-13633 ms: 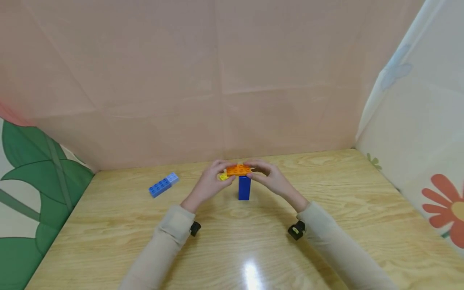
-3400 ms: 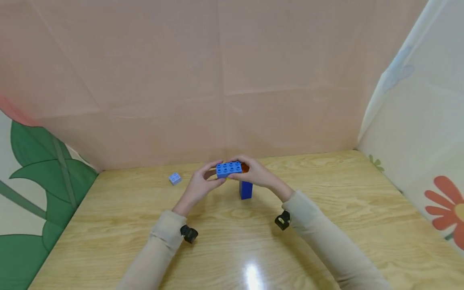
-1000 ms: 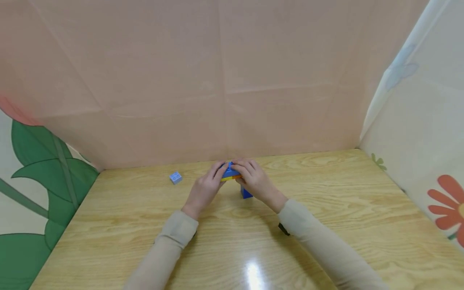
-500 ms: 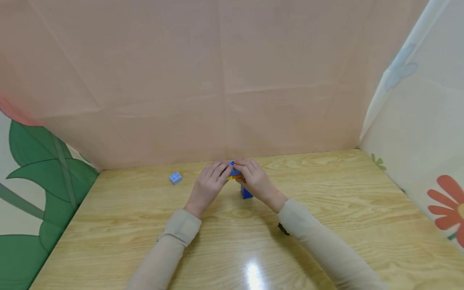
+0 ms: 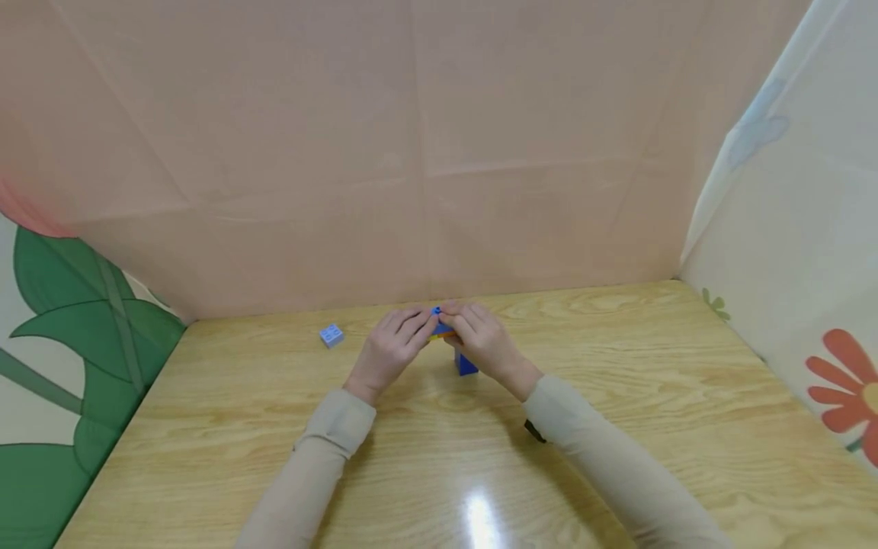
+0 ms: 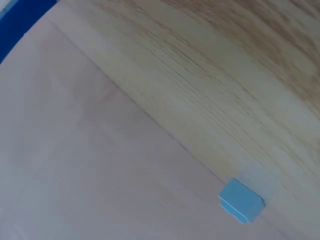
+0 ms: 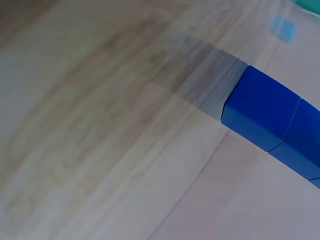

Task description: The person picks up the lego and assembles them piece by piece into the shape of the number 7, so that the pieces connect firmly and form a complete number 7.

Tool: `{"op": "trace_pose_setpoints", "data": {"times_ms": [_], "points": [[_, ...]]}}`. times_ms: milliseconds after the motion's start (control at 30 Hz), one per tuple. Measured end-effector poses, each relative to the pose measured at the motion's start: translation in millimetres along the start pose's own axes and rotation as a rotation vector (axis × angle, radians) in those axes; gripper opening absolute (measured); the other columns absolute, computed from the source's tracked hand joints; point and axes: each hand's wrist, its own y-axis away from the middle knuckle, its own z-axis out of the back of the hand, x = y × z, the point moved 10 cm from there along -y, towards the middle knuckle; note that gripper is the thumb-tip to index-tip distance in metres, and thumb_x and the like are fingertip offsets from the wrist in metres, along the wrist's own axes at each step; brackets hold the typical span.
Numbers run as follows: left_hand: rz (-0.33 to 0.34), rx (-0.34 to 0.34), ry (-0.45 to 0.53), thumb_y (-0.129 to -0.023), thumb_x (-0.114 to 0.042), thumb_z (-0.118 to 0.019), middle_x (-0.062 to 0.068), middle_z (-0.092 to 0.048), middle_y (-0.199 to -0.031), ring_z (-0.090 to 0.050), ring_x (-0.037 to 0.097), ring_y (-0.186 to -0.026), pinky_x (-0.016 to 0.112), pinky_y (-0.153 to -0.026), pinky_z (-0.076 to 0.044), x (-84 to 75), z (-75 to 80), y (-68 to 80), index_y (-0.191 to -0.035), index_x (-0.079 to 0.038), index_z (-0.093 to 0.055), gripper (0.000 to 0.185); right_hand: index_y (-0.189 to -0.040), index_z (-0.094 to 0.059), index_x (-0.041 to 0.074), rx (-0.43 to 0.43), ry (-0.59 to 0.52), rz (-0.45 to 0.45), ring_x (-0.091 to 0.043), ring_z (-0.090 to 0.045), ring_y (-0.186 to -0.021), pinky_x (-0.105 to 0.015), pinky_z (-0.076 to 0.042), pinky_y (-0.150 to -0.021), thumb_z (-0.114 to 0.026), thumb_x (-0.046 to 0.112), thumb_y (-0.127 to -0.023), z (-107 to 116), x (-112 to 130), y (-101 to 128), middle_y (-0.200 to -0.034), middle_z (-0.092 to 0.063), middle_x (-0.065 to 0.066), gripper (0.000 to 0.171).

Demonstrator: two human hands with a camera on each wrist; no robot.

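Observation:
A blue toy building brick (image 5: pixel 444 328) sits between my two hands, over a thin yellow and orange layer (image 5: pixel 442 335). My left hand (image 5: pixel 389 347) grips its left end with curled fingers. My right hand (image 5: pixel 488 347) holds the right end, fingers bent over the top. Below the right hand stands a dark blue column (image 5: pixel 466 364) of stacked bricks, mostly covered in the head view. The right wrist view shows the column's stacked dark blue bricks (image 7: pixel 262 107) plainly. Thumbs and the underside of the held brick are largely hidden.
A small light blue brick (image 5: pixel 332 335) lies on the wooden table (image 5: pixel 226 427) to the left, near the back. A plain pinkish sheet (image 5: pixel 309 152) rises behind the table's back edge. Printed sheets with leaves (image 5: pixel 62 335) and a flower (image 5: pixel 847 385) stand at the sides.
Earlier the hands held an orange brick on the column, then brought the longer blue brick from the left. It now sits over the yellow and orange layer. In the last second the hands barely shift.

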Motion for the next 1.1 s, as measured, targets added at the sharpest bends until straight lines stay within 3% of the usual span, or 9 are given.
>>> {"op": "trace_pose_setpoints", "data": {"times_ms": [133, 267, 333, 400, 467, 600, 667, 833, 1100], "points": [[0.011, 0.016, 0.003, -0.092, -0.018, -0.060, 0.007, -0.072, -0.100, -0.067, 0.020, -0.095, 0.028, -0.084, -0.056, 1.8, -0.5, 1.5, -0.104, -0.004, -0.070, 0.020, -0.098, -0.063, -0.004, 0.017, -0.039, -0.014, -0.024, -0.067, -0.090, -0.028, -0.057, -0.080, -0.089, 0.005, -0.055, -3.2, -1.6, 1.1, -0.094, -0.068, -0.013, 0.051], [0.049, 0.085, 0.005, -0.072, -0.022, -0.080, 0.006, -0.070, -0.104, -0.066, 0.019, -0.097, 0.028, -0.086, -0.056, 7.0, -6.4, 5.0, -0.105, -0.005, -0.066, 0.039, -0.106, -0.062, -0.002, 0.096, -0.118, -0.058, -0.026, -0.066, -0.098, -0.032, -0.056, -0.087, -0.087, 0.005, -0.062, -9.9, -6.5, 4.5, -0.104, -0.067, -0.014, 0.051], [0.080, 0.132, 0.019, -0.067, -0.021, -0.084, 0.006, -0.068, -0.107, -0.064, 0.020, -0.098, 0.029, -0.087, -0.055, 11.5, -9.3, 7.3, -0.107, -0.008, -0.065, 0.046, -0.114, -0.059, -0.002, 0.159, -0.182, -0.122, -0.029, -0.063, -0.104, -0.036, -0.055, -0.090, -0.086, 0.007, -0.066, -13.8, -12.6, 7.3, -0.112, -0.063, -0.017, 0.055], [0.110, 0.174, 0.035, -0.066, -0.020, -0.086, 0.007, -0.066, -0.111, -0.063, 0.021, -0.100, 0.031, -0.088, -0.054, 16.3, -10.8, 9.3, -0.108, -0.010, -0.063, 0.048, -0.122, -0.054, -0.003, 0.238, -0.293, -0.252, -0.032, -0.060, -0.108, -0.040, -0.055, -0.090, -0.083, 0.009, -0.071, -19.0, -23.5, 12.6, -0.120, -0.058, -0.021, 0.061], [0.129, 0.203, 0.046, -0.066, -0.019, -0.086, 0.007, -0.065, -0.113, -0.062, 0.022, -0.101, 0.033, -0.090, -0.054, 20.2, -10.7, 11.1, -0.108, -0.012, -0.062, 0.049, -0.128, -0.049, -0.003, 0.323, -0.458, -0.445, -0.034, -0.057, -0.112, -0.046, -0.053, -0.093, -0.080, 0.010, -0.076, -27.2, -37.2, 22.5, -0.125, -0.054, -0.023, 0.062], [0.149, 0.230, 0.071, -0.067, -0.017, -0.086, 0.007, -0.065, -0.116, -0.061, 0.023, -0.103, 0.034, -0.090, -0.053, 25.7, -9.8, 14.5, -0.109, -0.012, -0.060, 0.050, -0.131, -0.048, -0.001, 0.432, -0.782, -0.862, -0.035, -0.056, -0.114, -0.055, -0.046, -0.099, -0.070, 0.010, -0.086, -42.7, -58.9, 50.6, -0.127, -0.055, -0.022, 0.051], [0.158, 0.249, 0.085, -0.068, -0.017, -0.086, 0.006, -0.063, -0.117, -0.060, 0.023, -0.104, 0.033, -0.091, -0.053, 27.3, -10.3, 15.7, -0.113, -0.013, -0.059, 0.053, -0.130, -0.051, -0.001, 0.461, -0.889, -0.977, -0.036, -0.056, -0.115, -0.056, -0.043, -0.102, -0.066, 0.009, -0.089, -47.4, -62.2, 59.5, -0.126, -0.057, -0.021, 0.045], [0.154, 0.302, 0.097, -0.074, -0.008, -0.080, 0.008, -0.061, -0.116, -0.060, 0.024, -0.105, 0.034, -0.092, -0.054, 26.7, -11.8, 15.4, -0.128, -0.022, -0.057, 0.060, -0.132, -0.050, -0.002, 0.478, -1.009, -1.050, -0.037, -0.056, -0.115, -0.057, -0.042, -0.103, -0.064, 0.009, -0.091, -51.2, -64.1, 64.8, -0.125, -0.058, -0.023, 0.045], [0.159, 0.347, 0.132, -0.075, -0.002, -0.078, 0.011, -0.058, -0.117, -0.061, 0.026, -0.104, 0.036, -0.094, -0.054, 23.4, -13.4, 15.0, -0.130, -0.025, -0.057, 0.064, -0.128, -0.052, -0.004, 0.493, -1.016, -1.077, -0.037, -0.057, -0.115, -0.055, -0.044, -0.102, -0.064, 0.008, -0.090, -54.1, -65.0, 70.5, -0.123, -0.060, -0.024, 0.042]]}}
